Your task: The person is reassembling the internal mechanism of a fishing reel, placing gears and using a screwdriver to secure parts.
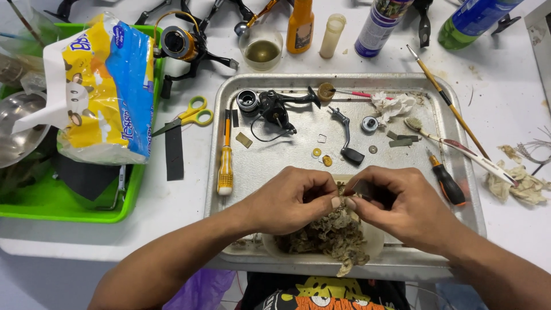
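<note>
While both forearms reach in from the lower corners and converge over the near edge of the metal tray [229, 166], the hands meet at the middle, knuckles up and wrists slightly bent inward; the left hand [290, 201] has its fingers curled, thumb and forefinger pinched against a small dark part [363, 188]; the right hand [402, 206] grips that same part from the other side, thumb tip touching the left thumb tip, the remaining fingers folded under; the part sits just above a heap of soiled, crumpled tissue [330, 232] lying in a pale dish [376, 241] at the tray's front; further back on the tray lie a yellow-handled screwdriver [225, 169], a stripped black fishing reel [270, 106], a reel handle [347, 140] and small washers; an orange-and-black screwdriver [446, 181] rests at the tray's right rim; yellow scissors [189, 116] lie on the white surface [172, 212] to the left.
</note>
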